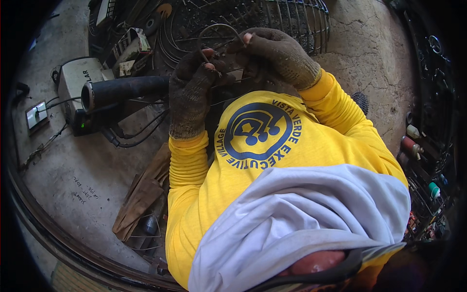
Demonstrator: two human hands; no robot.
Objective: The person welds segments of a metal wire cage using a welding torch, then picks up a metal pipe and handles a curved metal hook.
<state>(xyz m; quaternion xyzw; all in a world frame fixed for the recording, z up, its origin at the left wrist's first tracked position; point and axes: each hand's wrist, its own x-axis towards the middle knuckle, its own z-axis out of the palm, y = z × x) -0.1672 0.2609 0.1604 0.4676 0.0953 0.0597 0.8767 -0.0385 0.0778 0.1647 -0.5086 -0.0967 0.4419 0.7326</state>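
Note:
A thin metal rod (pixel 217 25), bent into an arch, spans the gap between my two hands in front of my chest. My left hand (pixel 190 90), in a dark knitted glove with bare fingertips, pinches the rod's left end between thumb and fingers. On its other end, my right hand (pixel 279 51), gloved the same way, is closed with the thumb pressed against the rod. Below the arch, what lies between the palms is dark and hard to make out. Just left of my left wrist, a dark tube (pixel 129 91) points out sideways with its round open end.
A pale machine box (pixel 80 78) with black cables stands on the concrete floor at left. Coiled wire (pixel 168 41) and a barred metal frame (pixel 296 17) lie beyond my hands. Brown sheeting (pixel 146 190) rests near my left elbow. Cans, including a red one (pixel 411 146), line the right.

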